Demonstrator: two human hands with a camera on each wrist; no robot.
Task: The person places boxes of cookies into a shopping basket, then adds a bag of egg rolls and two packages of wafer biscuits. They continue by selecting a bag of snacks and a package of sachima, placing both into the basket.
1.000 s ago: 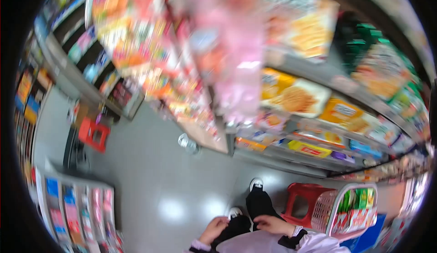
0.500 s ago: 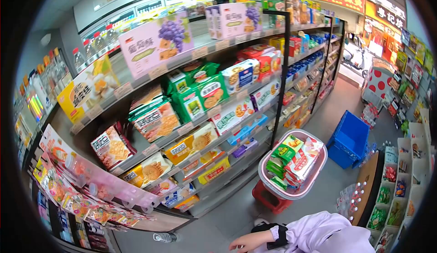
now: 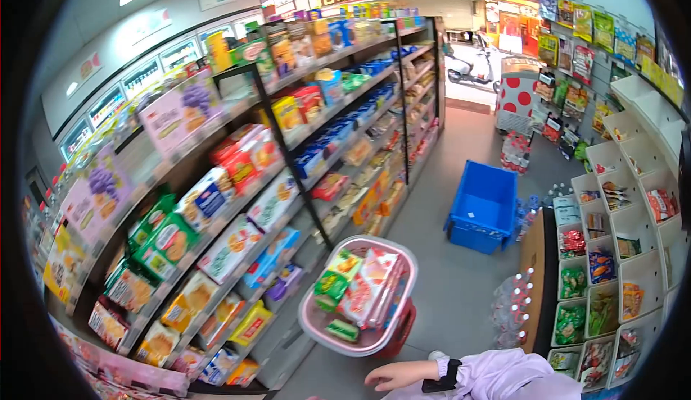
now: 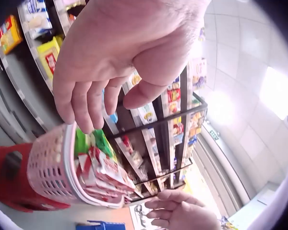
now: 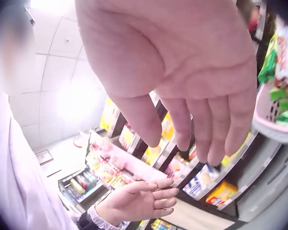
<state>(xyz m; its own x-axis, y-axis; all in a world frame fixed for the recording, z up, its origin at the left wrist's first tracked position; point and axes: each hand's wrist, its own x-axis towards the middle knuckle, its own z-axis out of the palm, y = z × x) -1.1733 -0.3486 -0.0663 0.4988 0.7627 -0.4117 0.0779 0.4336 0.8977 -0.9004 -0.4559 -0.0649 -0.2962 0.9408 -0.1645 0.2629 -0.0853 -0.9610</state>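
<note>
In the head view my right hand [image 3: 394, 376] is held low near the pink basket [image 3: 308, 322], holding nothing. The basket sits on a red stool [image 3: 404, 332] and carries green bags [image 3: 331, 288] and red-and-white packages [image 3: 368, 285]. My left hand [image 4: 115, 62] fills the top of the left wrist view, palm showing, fingers loosely bent and empty, in front of the basket. The right wrist view shows my right hand [image 5: 182, 72] with relaxed, parted fingers, and my left hand [image 5: 139, 203] below it, palm up. The head view does not show my left hand.
Snack shelves [image 3: 252, 256] run along the left towards a street opening. A blue crate [image 3: 484, 206] stands on the floor [image 3: 432, 299] beyond the basket. Bottles [image 3: 509, 314] and white snack bins [image 3: 603, 314] line the right side.
The head view has swung right and up from the floor and shelf corner to the aisle. The basket appears further left than half a second ago, and both hands remain empty.
</note>
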